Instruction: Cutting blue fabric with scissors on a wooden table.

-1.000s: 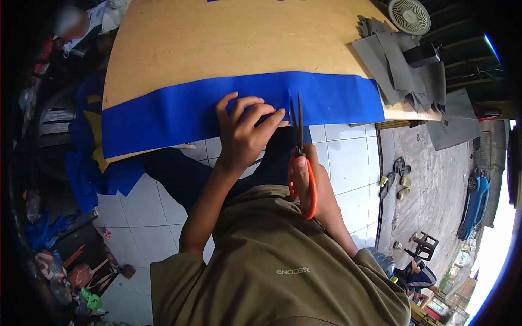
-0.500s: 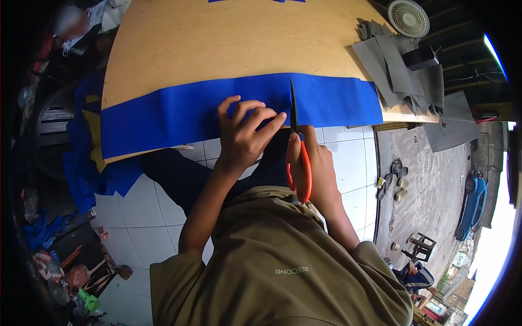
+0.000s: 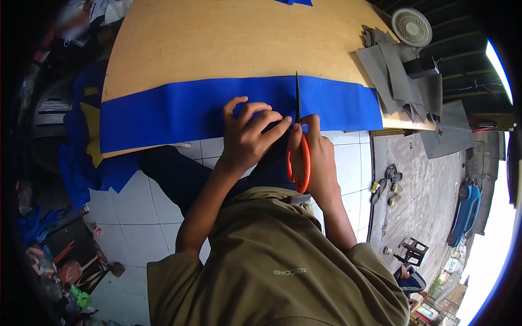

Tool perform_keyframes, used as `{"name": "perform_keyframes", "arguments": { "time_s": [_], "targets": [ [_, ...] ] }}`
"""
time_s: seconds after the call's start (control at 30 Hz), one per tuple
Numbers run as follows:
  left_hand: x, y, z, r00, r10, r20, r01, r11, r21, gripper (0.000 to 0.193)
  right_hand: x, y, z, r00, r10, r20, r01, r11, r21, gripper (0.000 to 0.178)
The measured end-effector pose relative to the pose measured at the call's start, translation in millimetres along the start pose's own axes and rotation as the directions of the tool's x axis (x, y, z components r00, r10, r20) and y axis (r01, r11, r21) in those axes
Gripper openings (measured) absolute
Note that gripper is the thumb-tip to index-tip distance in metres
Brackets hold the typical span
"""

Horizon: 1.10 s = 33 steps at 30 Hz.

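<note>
A long strip of blue fabric [image 3: 190,111] lies along the near edge of the wooden table. My left hand [image 3: 247,136] rests on it left of centre, fingers spread and curved, thumb and index fingertips close to the scissors. Orange-handled scissors [image 3: 307,165] are gripped in my right hand [image 3: 322,163] at the strip's near edge. Their dark blades point away from me across the strip, looking almost closed, with the tip just past its far edge. Whether the fabric is cut along the blades cannot be made out.
The table [image 3: 228,46] stretches away beyond the strip. Grey fabric pieces [image 3: 389,76] and a dark box [image 3: 421,67] sit at its right end, near a round fan [image 3: 411,27]. More blue fabric [image 3: 76,163] hangs at the left. Sandals [image 3: 383,187] lie on the ground at right.
My right hand has pushed the scissors slightly forward, and the tip now passes the fabric's far edge. The blades look closer together. My left hand stays on the strip; the view has shifted a little.
</note>
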<state>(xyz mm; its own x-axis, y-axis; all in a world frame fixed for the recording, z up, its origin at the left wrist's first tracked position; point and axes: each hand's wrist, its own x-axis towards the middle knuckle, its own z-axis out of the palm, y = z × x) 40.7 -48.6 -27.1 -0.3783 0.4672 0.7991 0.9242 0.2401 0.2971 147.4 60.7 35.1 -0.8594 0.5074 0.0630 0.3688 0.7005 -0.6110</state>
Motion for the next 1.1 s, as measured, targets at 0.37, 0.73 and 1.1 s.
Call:
{"name": "perform_keyframes", "arguments": {
  "time_s": [0.37, 0.73, 1.1],
  "targets": [
    [-2.0, 0.4, 0.7, 1.0, 0.014, -0.02, -0.014, 1.0, -0.017, 0.024, 1.6, -1.9, 0.6, 1.0, 0.001, -0.001, -0.001, 1.0, -0.004, 0.014],
    [-2.8, 1.7, 3.0, 0.999, 0.001, -0.051, -0.003, 1.0, -0.029, 0.024, 1.2, 1.3, 5.9, 0.999, -0.042, -0.018, 0.042, 0.999, -0.033, 0.018],
    [-3.6, 0.7, 3.3, 0.998, 0.003, -0.064, -0.005, 1.0, -0.02, 0.026, 0.8, 3.6, 7.7, 1.0, -0.02, -0.002, 0.02, 0.999, 0.041, 0.018]
  ]
}}
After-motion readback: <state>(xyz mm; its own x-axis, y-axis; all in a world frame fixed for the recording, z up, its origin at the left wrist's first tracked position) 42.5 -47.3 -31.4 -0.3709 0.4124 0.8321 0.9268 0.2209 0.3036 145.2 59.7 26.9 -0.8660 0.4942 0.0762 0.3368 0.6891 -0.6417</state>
